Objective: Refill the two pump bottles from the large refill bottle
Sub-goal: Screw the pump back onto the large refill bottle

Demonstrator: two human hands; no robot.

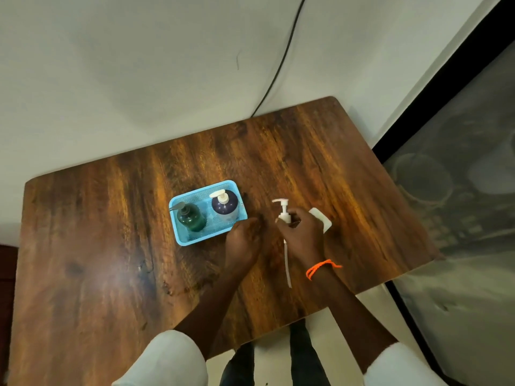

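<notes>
A blue mesh basket (182, 238) sits mid-table. It holds a green pump bottle (192, 218) on the left and a dark purple pump bottle (225, 207) with a white pump on the right. My right hand (302, 232) is shut on a white pump head (283, 211), and its long dip tube (287, 263) hangs down toward me. A white object (322, 221), possibly the refill bottle, pokes out from behind that hand. My left hand (243, 242) lies curled beside the basket's right corner. Whether it holds anything is hidden.
The wooden table (111, 246) stands against a white wall, with a black cable (281, 59) running down behind it. A dark panel (459, 190) borders the right side. My legs and the floor show below the table's near edge.
</notes>
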